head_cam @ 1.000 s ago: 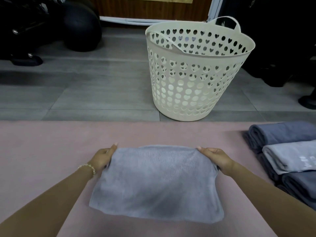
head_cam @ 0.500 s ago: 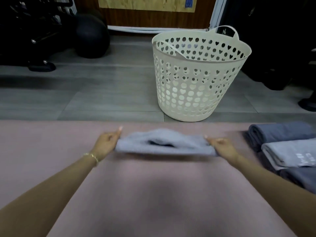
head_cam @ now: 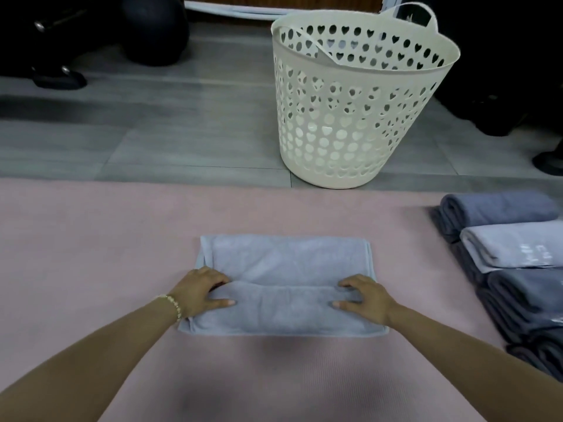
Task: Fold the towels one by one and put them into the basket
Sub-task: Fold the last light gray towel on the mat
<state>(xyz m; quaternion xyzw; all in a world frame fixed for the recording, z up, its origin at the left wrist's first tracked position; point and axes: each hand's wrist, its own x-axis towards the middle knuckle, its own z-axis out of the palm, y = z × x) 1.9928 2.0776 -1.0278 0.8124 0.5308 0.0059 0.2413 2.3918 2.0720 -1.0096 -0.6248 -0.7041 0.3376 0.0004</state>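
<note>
A light grey towel (head_cam: 286,263) lies folded flat on the pink mat (head_cam: 91,239) in front of me. Its near third is doubled over into a thicker band. My left hand (head_cam: 198,292) grips the left end of that band, thumb on top and fingers curled over its far edge. At the right end, my right hand (head_cam: 365,296) holds the band the same way. The cream plastic basket (head_cam: 359,74), pierced with heart-shaped holes, stands on the floor beyond the mat, right of centre. Its bottom is hidden.
A pile of rolled and folded grey towels (head_cam: 511,248) sits on the mat's right edge. Grey floor tiles (head_cam: 167,132) lie past the mat. A dark ball (head_cam: 152,28) and black equipment stand at the far left, and dark objects at the far right.
Both hands brought the towel's edge from the far side back toward me. The towel now lies flat in a narrower folded shape, with the hands on its near band.
</note>
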